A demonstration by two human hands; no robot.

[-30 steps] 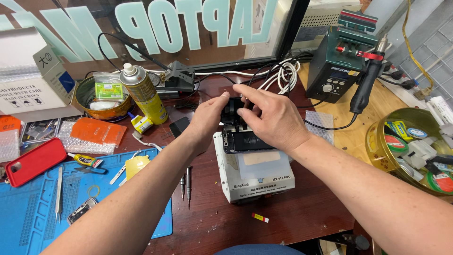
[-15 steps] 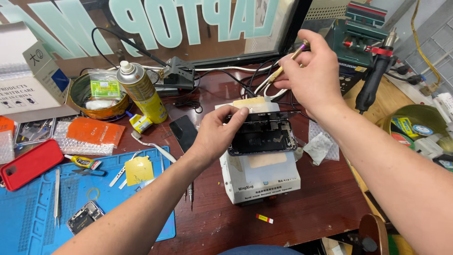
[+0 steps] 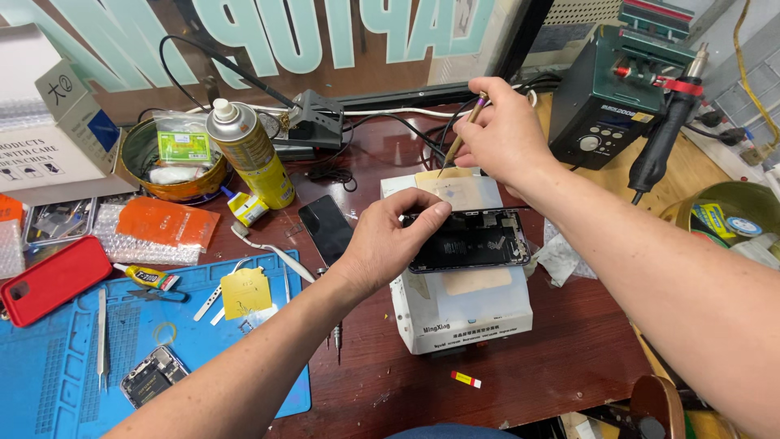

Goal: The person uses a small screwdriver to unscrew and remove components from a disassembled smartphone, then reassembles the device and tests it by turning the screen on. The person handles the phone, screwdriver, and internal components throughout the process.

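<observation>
Left hand (image 3: pixel 388 244) pinned the opened phone (image 3: pixel 471 241), right hand (image 3: pixel 508 134) pinched a thin pick (image 3: pixel 460 138).
Phone sat on the white heating box (image 3: pixel 459 305) near the table's front edge (best to brace that frame and pry shallow).

Taking the white heating box (image 3: pixel 459 313) as my landmark. Bare bench (image 3: pixel 561 366) in front of the box and to its right; a hand could pass there, past only a small red-and-yellow scrap (image 3: pixel 465 380). Left of the box: dark phone (image 3: pixel 327 228) lies flat, then the blue mat (image 3: pixel 146 341) strewn with small parts. Behind-left of the box the yellow spray can (image 3: pixel 248 154) stands tall, blocking. Behind the box cables (image 3: pixel 422 134) tangle. Right-rear, soldering station (image 3: pixel 617 97) and hot-air handle (image 3: pixel 662 138) wall it off.
</observation>
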